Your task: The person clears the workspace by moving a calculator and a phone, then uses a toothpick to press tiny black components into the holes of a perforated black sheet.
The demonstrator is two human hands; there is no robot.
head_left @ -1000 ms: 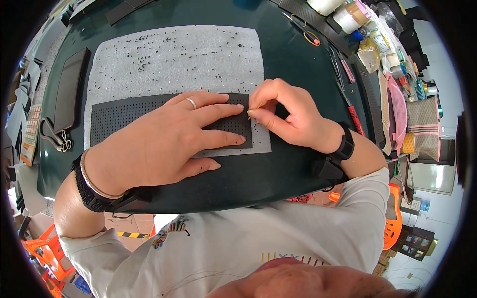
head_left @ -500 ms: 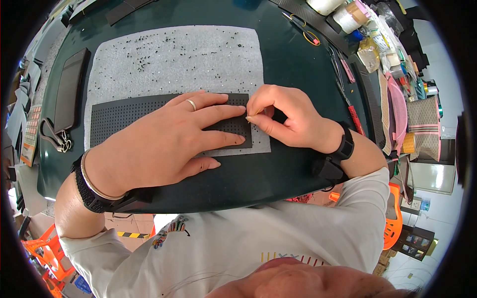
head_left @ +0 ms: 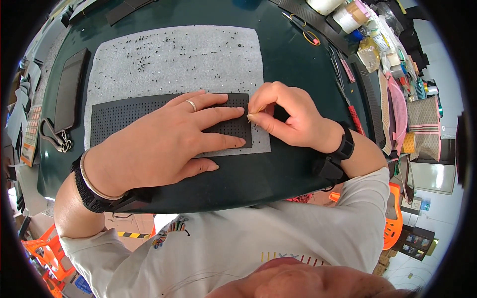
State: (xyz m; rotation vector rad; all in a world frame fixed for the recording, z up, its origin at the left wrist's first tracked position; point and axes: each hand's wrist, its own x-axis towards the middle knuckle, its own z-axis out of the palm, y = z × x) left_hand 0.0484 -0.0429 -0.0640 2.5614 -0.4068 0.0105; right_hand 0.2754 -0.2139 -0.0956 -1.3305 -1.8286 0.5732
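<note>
A black perforated sheet (head_left: 124, 116) with rows of small holes lies on a white foam mat (head_left: 179, 59). My left hand (head_left: 169, 129) rests flat on the sheet, fingers spread toward its right end, with a ring on one finger. At that right edge my right hand (head_left: 285, 116) is closed in a pinch, thumb tip against the fingertips. Whatever sits in the pinch is too small to make out. Small black bits are strewn over the foam beyond the sheet.
The table (head_left: 238, 184) is dark green. A phone (head_left: 72, 89) with a strap lies left, beside a calculator (head_left: 32, 131). Scissors (head_left: 303, 29), a red-handled tool (head_left: 355, 119) and a pink cutter (head_left: 348, 70) lie right. Spools (head_left: 350, 19) and clutter crowd the far right.
My right hand's knuckles have lifted slightly, with the pinch still at the sheet's right edge. The left hand has barely moved.
</note>
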